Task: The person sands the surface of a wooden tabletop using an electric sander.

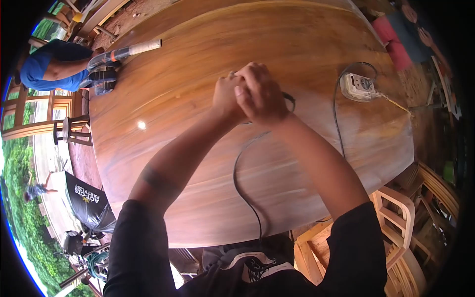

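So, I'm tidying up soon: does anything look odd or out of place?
A pale haze, perhaps dust or glare, covers the near part of the table, odd beside the browner far side. A cord also trails loosely across it.

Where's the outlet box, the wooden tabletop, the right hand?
Outlet box (355,87): head view, middle of its case.
Wooden tabletop (203,198): head view, bare surface between the forearms.
Right hand (263,95): head view, back of the hand.

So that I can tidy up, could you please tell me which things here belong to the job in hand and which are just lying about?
Probably part of the job:
wood slab, below the left hand and right hand
cord
socket box, on the slab

Probably just lying about:
stool
umbrella
wooden frame
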The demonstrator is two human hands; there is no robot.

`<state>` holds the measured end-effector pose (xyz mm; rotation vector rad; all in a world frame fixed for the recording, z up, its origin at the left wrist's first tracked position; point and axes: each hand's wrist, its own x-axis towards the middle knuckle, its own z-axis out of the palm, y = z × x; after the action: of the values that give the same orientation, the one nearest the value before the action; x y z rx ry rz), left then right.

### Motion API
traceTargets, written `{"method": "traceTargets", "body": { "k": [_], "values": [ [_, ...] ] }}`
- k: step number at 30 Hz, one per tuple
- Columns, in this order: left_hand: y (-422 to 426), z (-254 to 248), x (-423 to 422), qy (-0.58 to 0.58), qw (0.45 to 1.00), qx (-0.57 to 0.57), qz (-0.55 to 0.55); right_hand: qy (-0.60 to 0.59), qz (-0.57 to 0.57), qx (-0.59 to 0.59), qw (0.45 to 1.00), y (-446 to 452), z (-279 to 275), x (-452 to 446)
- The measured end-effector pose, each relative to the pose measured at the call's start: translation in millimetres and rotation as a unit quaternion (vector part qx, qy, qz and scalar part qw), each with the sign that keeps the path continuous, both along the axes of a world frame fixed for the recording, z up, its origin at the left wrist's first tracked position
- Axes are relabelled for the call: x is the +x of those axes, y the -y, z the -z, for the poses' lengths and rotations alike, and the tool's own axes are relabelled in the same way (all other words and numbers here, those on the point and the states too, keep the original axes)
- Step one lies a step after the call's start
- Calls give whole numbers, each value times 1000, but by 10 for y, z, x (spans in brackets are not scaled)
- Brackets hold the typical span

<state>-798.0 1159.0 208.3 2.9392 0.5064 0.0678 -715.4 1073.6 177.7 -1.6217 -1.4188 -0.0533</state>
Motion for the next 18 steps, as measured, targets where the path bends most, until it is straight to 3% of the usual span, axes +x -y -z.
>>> {"method": "traceTargets", "body": {
  "k": [1, 4, 12, 18],
  "values": [
    [96, -91, 171, -90, 995, -46, -18, 4, 3, -3, 1000, 101, 5, 138],
    [320, 167, 506, 30, 1000, 0, 7, 3, 3, -5, 1000, 352, -29, 487],
    [848, 82, 1296, 13, 999, -30, 32, 17, 6, -34, 999, 864, -79, 1256],
    [683, 151, 1544, 32, 998, -32, 43, 5, 21, -53, 998, 752, -86, 1433]
  ]
}}
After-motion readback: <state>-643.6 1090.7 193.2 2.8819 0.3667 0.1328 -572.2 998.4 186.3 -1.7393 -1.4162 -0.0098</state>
